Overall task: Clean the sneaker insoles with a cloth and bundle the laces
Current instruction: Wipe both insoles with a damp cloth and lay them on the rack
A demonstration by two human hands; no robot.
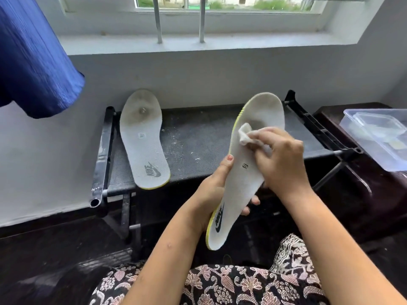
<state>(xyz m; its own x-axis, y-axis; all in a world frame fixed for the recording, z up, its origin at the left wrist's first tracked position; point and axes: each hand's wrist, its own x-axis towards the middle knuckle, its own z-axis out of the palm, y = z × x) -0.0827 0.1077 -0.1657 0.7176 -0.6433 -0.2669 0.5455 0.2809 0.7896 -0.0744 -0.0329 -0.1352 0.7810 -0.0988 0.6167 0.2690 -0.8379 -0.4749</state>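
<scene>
Gripping a grey insole in mid-air with the left hand, thumb lying along its near edge and fingertips curling out from beneath on the far side, heel end with the dark logo pointing down toward the lap, toe end raised toward the window. Showing a yellow-green rim along the left edge of that held insole and a darker, soiled patch near the toe. Pressing a small white cloth against the upper face with the right hand, fingers bunched tight around the crumpled fabric, part of it poking out to the left of the knuckles. Leaning a second insole against the pale wall, its heel resting at the front edge of a black rack, toe end up and stained dark, well apart from the one being wiped. Carrying white specks and dust across the rack's mesh top. Sitting to the right on a dark cabinet, a clear plastic container with something pale inside that cannot be made out. Hanging at the upper left, a blue cloth. Running along the top, a window sill with two metal bars. Filling the bottom edge, a floral patterned garment over the lap.
</scene>
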